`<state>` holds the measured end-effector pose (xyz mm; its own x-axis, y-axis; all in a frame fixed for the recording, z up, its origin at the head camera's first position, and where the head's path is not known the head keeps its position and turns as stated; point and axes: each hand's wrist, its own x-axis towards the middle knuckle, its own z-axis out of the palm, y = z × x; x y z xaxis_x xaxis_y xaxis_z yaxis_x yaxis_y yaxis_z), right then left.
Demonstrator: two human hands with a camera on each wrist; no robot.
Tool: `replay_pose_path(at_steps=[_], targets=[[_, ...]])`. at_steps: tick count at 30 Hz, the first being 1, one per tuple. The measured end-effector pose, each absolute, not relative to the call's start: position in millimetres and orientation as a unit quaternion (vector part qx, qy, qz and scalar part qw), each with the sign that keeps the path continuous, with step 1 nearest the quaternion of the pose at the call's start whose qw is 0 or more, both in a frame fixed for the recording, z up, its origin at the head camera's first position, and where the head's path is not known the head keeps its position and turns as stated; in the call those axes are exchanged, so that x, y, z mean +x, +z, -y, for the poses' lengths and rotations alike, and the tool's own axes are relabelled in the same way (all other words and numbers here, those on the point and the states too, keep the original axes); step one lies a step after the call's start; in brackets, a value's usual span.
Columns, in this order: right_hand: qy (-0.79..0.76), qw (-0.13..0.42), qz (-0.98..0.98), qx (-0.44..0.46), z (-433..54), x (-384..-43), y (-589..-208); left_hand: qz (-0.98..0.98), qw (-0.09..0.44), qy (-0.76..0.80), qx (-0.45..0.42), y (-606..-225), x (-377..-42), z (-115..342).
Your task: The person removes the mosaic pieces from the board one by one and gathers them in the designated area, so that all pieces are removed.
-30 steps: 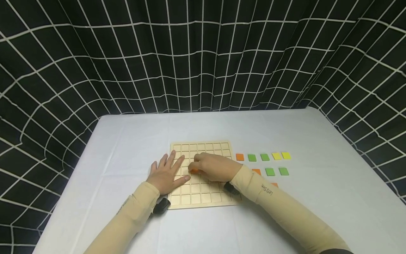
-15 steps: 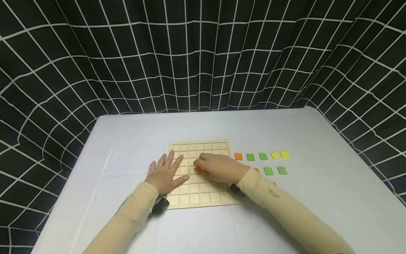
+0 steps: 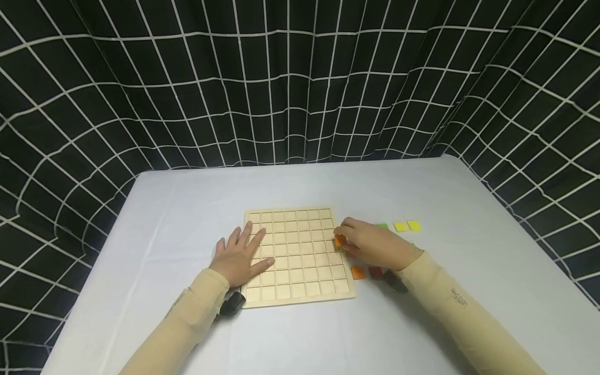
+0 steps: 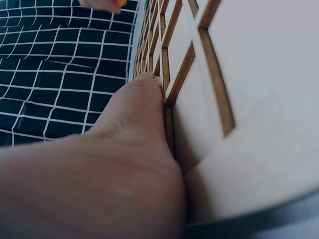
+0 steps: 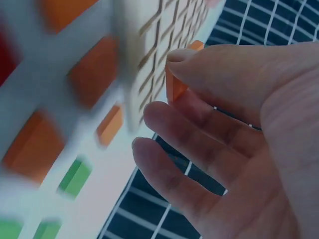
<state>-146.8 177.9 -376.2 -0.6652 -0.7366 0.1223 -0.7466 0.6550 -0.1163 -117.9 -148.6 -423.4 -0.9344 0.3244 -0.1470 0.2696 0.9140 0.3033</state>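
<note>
Spread over the left side of a pale wooden grid board [image 3: 292, 260], my left hand [image 3: 234, 260] rests with straight fingers and holds nothing. In the left wrist view its thumb [image 4: 134, 119] lies along the board's surface. Past the board's right edge in the head view, my right hand [image 3: 377, 245] pinches an orange square tile [image 3: 339, 240]. The right wrist view shows this tile [image 5: 177, 84] between thumb and fingertips, apart from the table. The hand's other fingers are loosely bent.
Right of the board lie an orange tile [image 3: 358, 273], a red tile [image 3: 376, 272] and two yellow tiles [image 3: 407, 226]. Green tiles [image 5: 75, 177] and more orange ones [image 5: 35, 147] show in the right wrist view, partly hidden in the head view. A black gridded curtain [image 3: 300, 78] hangs behind.
My right hand has moved right with the orange tile, from the board's middle to beyond its right edge. My left hand stays on the board. The head view has shifted slightly.
</note>
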Motion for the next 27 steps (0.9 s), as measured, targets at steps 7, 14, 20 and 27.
replay_pose_path(at_steps=[7,14,20,27], targets=[[0.083,-0.001,0.936,0.341,-218.0,-140.0,-370.6,-0.973,0.099,0.144,0.152,-425.9,-118.7,150.7],[0.051,0.005,0.954,0.294,-261.7,-136.5,-367.6,-0.973,0.096,0.141,0.154,-434.6,-123.9,150.2],[0.054,-0.036,0.971,0.232,-296.4,-133.1,-363.3,-0.974,0.095,0.138,0.155,-432.9,-123.2,150.4],[0.049,-0.077,0.978,0.187,-328.0,-129.3,-370.0,-0.972,0.108,0.142,0.155,-421.5,-120.2,148.1]])
